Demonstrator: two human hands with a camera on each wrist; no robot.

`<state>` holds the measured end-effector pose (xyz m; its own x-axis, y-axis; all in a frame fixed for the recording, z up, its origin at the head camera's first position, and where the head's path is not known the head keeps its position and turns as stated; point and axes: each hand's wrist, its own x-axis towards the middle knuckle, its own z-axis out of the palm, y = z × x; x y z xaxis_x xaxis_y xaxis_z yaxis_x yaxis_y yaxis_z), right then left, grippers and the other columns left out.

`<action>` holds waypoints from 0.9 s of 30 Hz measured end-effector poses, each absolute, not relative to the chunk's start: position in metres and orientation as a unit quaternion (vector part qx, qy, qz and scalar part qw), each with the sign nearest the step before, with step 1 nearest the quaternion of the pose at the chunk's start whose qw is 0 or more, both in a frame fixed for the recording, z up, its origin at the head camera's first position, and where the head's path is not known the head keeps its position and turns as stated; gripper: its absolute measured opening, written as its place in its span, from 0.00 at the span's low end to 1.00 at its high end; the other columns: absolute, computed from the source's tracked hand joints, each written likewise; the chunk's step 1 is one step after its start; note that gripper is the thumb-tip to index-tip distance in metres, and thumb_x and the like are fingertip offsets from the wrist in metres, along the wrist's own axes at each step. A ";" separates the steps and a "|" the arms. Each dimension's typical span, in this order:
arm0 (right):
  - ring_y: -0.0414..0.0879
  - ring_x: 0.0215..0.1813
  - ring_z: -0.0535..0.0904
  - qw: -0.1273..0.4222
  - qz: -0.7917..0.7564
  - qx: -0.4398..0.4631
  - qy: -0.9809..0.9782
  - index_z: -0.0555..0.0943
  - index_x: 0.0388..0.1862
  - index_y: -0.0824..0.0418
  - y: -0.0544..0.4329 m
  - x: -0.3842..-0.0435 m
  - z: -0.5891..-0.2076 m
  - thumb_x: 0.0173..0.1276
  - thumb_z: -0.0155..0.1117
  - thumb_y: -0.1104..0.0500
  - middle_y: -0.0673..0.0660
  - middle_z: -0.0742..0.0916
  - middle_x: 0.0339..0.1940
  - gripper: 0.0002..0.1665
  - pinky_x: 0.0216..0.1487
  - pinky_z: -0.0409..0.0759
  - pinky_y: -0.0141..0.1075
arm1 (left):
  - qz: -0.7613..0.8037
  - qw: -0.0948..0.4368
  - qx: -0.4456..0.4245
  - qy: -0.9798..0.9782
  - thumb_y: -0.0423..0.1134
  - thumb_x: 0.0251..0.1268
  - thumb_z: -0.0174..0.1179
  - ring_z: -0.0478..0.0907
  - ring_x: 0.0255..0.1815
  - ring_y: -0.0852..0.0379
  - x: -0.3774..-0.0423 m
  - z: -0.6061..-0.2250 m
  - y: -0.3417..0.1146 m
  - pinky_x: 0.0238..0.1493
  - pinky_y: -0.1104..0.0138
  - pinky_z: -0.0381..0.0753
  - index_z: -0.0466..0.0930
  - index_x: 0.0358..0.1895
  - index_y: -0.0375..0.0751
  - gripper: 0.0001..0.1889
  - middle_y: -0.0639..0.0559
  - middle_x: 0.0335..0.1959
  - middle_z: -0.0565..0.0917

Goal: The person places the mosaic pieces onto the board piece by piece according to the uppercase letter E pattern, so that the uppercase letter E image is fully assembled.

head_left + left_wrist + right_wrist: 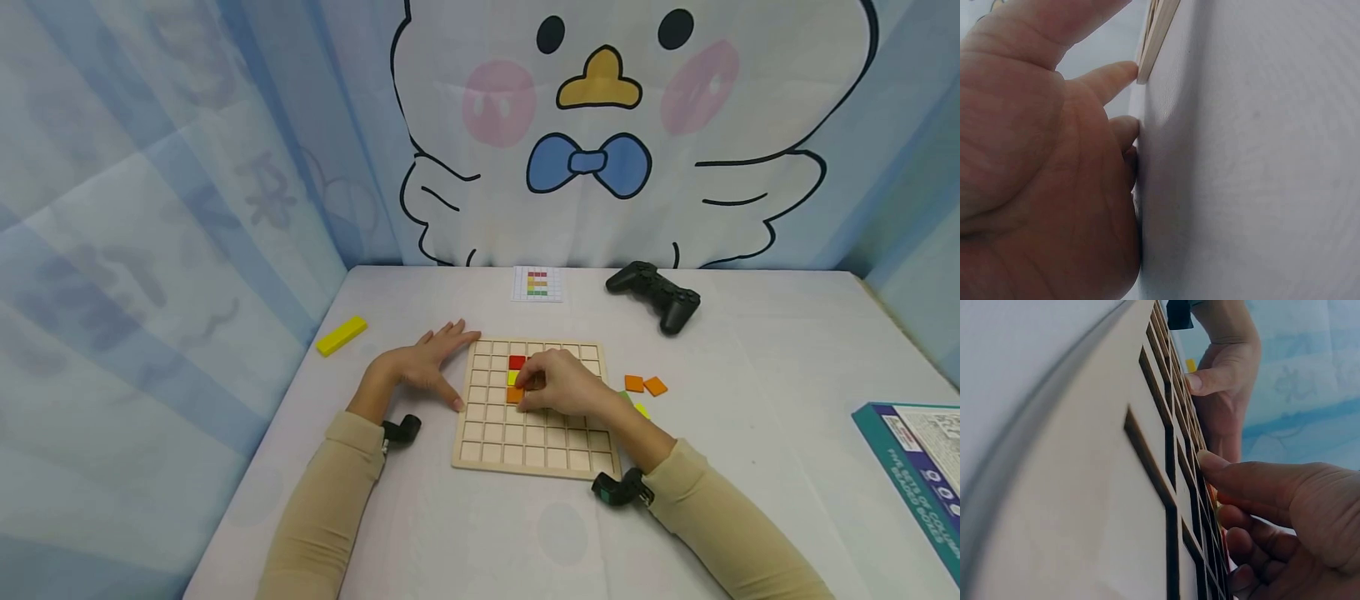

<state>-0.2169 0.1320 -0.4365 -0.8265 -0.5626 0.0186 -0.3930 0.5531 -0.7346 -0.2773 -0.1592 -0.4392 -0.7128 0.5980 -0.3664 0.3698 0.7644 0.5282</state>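
A pale wooden grid board (483, 433) lies flat on the table. Within its upper left part, a red tile (517, 362), a yellow tile (513, 377) and an orange tile (513, 395) line up in one column. My right hand (564, 383) reaches over the board from the right, thumb and forefinger pinching the orange tile at its cell; the palm hides cells to the right. My left hand (423, 367) spreads along the board's left side, its thumb and fingertips at the edge. The left wrist view shows that palm (1041, 162) beside the board's corner.
Right of the board lie loose orange tiles (633, 383), with green and yellow ones partly behind my right wrist. Farther back are a small pattern card (537, 272) and a black game controller (654, 296). A yellow block (341, 336) lies left; a teal-edged box (911, 475) sits right.
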 end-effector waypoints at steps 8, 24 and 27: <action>0.45 0.37 0.77 0.081 -0.400 -0.284 0.868 0.89 0.48 0.61 0.145 -0.218 -0.422 0.59 0.82 0.59 0.56 0.89 0.40 0.19 0.37 0.78 0.33 | 0.215 0.267 0.268 0.900 0.63 0.43 0.81 0.24 0.88 0.50 -0.277 -0.439 -0.158 0.85 0.46 0.27 0.43 0.86 0.62 0.68 0.51 0.88 0.32; 0.49 0.38 0.75 0.030 -0.368 -0.221 0.902 0.89 0.53 0.61 0.192 -0.228 -0.393 0.61 0.81 0.55 0.57 0.88 0.41 0.22 0.35 0.74 0.36 | 0.218 0.265 0.268 0.900 0.61 0.42 0.82 0.25 0.88 0.51 -0.275 -0.438 -0.159 0.86 0.47 0.27 0.43 0.86 0.61 0.69 0.51 0.88 0.32; 0.50 0.39 0.75 0.023 -0.363 -0.215 0.906 0.89 0.53 0.61 0.200 -0.229 -0.390 0.62 0.80 0.56 0.56 0.88 0.40 0.22 0.36 0.74 0.37 | 0.217 0.264 0.270 0.900 0.60 0.43 0.82 0.25 0.88 0.51 -0.276 -0.438 -0.159 0.86 0.47 0.27 0.43 0.86 0.60 0.69 0.50 0.88 0.32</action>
